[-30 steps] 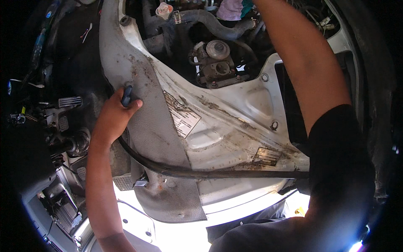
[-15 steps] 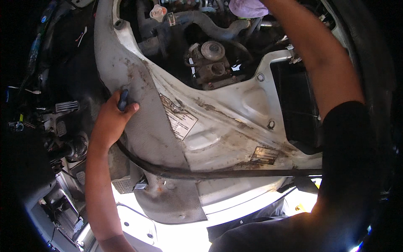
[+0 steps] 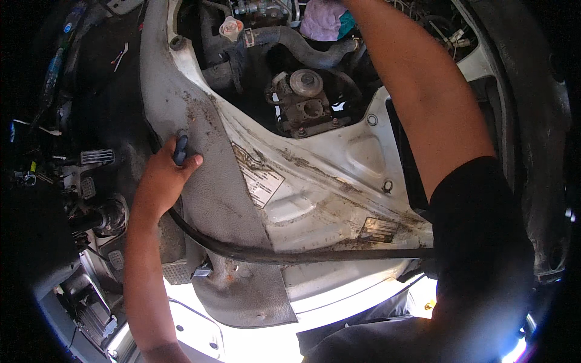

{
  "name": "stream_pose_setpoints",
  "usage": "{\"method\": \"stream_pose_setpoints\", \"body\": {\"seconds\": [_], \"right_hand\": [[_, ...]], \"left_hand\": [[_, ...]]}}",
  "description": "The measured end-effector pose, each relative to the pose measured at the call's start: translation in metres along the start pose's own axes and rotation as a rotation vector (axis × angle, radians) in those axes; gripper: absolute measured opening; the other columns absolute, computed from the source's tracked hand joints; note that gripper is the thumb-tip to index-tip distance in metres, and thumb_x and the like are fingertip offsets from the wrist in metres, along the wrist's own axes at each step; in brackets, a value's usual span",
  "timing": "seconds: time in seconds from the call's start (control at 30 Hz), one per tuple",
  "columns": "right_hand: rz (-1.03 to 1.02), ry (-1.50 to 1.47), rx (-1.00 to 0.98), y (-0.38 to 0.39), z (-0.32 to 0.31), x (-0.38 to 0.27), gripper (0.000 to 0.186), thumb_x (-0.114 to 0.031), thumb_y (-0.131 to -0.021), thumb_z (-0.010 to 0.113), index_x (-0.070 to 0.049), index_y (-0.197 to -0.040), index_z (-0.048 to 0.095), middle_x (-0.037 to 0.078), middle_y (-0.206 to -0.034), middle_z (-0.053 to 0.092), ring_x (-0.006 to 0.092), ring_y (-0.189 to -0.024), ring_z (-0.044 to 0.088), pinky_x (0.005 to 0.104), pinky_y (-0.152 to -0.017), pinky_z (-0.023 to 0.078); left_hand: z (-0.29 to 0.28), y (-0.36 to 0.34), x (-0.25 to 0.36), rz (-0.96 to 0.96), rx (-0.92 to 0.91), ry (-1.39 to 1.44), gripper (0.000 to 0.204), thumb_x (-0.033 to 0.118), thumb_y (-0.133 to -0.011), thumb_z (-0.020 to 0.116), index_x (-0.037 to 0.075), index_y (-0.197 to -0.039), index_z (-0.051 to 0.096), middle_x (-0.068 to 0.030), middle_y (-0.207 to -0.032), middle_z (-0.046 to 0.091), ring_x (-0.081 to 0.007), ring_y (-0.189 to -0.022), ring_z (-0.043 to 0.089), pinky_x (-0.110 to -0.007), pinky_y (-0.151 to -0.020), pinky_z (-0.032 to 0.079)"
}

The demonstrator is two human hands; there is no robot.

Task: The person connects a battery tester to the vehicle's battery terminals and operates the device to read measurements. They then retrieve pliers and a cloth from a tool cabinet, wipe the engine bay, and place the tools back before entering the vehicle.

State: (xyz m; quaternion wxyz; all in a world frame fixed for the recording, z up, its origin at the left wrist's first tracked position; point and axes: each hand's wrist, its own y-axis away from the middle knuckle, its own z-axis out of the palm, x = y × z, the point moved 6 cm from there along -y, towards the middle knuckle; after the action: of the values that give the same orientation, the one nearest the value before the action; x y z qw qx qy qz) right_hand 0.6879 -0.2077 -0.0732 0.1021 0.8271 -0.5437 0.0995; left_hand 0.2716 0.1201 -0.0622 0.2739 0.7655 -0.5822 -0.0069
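Note:
My left hand is at the outer edge of the grey textured mat. Its thumb and fingers close around a short dark blue thing, whose kind I cannot make out. My right forearm reaches across the open engine bay to the top edge of the picture, where the hand itself is cut off. Beside that wrist lies a lilac cloth with a teal patch, over the engine parts; whether the right hand touches it is hidden.
Within the bay are a thick grey hose, a pale cap and a round-topped metal part. A white body panel surrounds it. A black rubber strip crosses in front. Pedals are at the left.
My right forearm and the lilac cloth have shifted left and slightly down in the picture. My left hand keeps its hold on the blue thing at the mat's edge.

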Motion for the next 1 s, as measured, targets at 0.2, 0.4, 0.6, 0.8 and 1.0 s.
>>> {"method": "stream_pose_setpoints", "body": {"seconds": [0.2, 0.4, 0.6, 0.8, 1.0], "right_hand": [[-0.007, -0.009, 0.061, 0.022, -0.023, 0.012, 0.038, -0.022, -0.099, 0.055, -0.007, -0.133, 0.064, 0.019, -0.133, 0.062, 0.0371, -0.111, 0.064, 0.0483, -0.087, 0.053], [-0.012, -0.036, 0.061, 0.028, -0.034, 0.005, 0.038, -0.021, -0.097, 0.055, -0.011, -0.132, 0.065, 0.018, -0.129, 0.065, 0.0373, -0.111, 0.064, 0.0489, -0.087, 0.054], [-0.028, -0.098, 0.283, 0.039, -0.04, 0.013, 0.039, -0.024, -0.094, 0.057, -0.014, -0.13, 0.066, 0.018, -0.124, 0.068, 0.0382, -0.11, 0.065, 0.0495, -0.088, 0.054], [0.015, -0.169, 0.173, 0.03, -0.035, 0.025, 0.035, -0.023, -0.09, 0.063, -0.01, -0.121, 0.068, 0.02, -0.116, 0.069, 0.0394, -0.105, 0.067, 0.0484, -0.085, 0.056], [0.271, -0.42, 0.101, 0.033, -0.039, 0.015, 0.025, -0.015, -0.087, 0.065, -0.004, -0.109, 0.071, 0.024, -0.11, 0.07, 0.0403, -0.097, 0.069, 0.0502, -0.078, 0.056]], "left_hand": [[-0.002, -0.002, 0.005, 0.018, -0.003, 0.03, 0.066, 0.044, -0.092, 0.07, 0.0, -0.138, 0.052, -0.0271, -0.127, 0.063, -0.0429, -0.122, 0.06, -0.047, -0.104, 0.046], [0.003, -0.004, -0.002, 0.107, 0.091, 0.045, 0.057, 0.04, -0.093, 0.07, -0.002, -0.128, 0.056, -0.0292, -0.112, 0.068, -0.0477, -0.11, 0.064, -0.05, -0.093, 0.051], [0.006, -0.007, -0.007, 0.105, 0.087, 0.027, 0.059, 0.041, -0.093, 0.069, -0.003, -0.129, 0.055, -0.0298, -0.114, 0.067, -0.0469, -0.113, 0.063, -0.05, -0.096, 0.05], [0.001, 0.001, 0.005, 0.062, 0.072, 0.032, 0.059, 0.042, -0.094, 0.068, -0.004, -0.129, 0.055, -0.0297, -0.115, 0.067, -0.0447, -0.115, 0.064, -0.05, -0.097, 0.05], [0.001, 0.002, 0.0, 0.047, 0.077, 0.084, 0.056, 0.039, -0.094, 0.069, -0.003, -0.128, 0.055, -0.0294, -0.115, 0.067, -0.0448, -0.116, 0.064, -0.049, -0.097, 0.049]]}}
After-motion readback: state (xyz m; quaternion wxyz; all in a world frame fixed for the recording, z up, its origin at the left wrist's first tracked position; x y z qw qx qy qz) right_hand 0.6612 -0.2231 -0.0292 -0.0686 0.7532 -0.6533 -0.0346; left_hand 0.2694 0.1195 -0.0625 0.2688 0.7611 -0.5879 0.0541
